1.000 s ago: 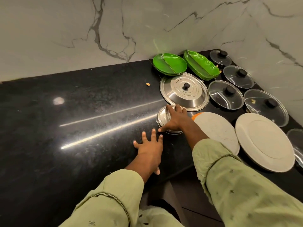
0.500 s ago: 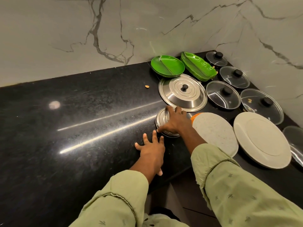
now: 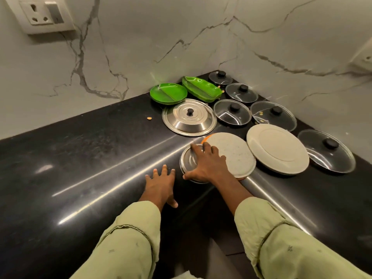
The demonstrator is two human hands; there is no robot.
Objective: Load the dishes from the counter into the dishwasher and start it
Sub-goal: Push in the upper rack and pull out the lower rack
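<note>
The right hand [image 3: 207, 165] grips the steel dish [image 3: 188, 159] by its rim, and the left hand [image 3: 161, 183] lies flat on the counter [image 3: 90, 158] just left of it, fingers spread, holding nothing.

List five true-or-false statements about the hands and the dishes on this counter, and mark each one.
1. The right hand grips the small steel dish. True.
2. The left hand holds a green plate. False: it holds nothing and rests flat on the black counter, fingers spread.
3. The large steel lid has a dark knob in its middle. True.
4. Only two glass lids are on the counter. False: five are in view, each with a black knob.
5. The green dishes sit at the counter's near edge. False: they lie in the far corner, by the marble wall.
</note>
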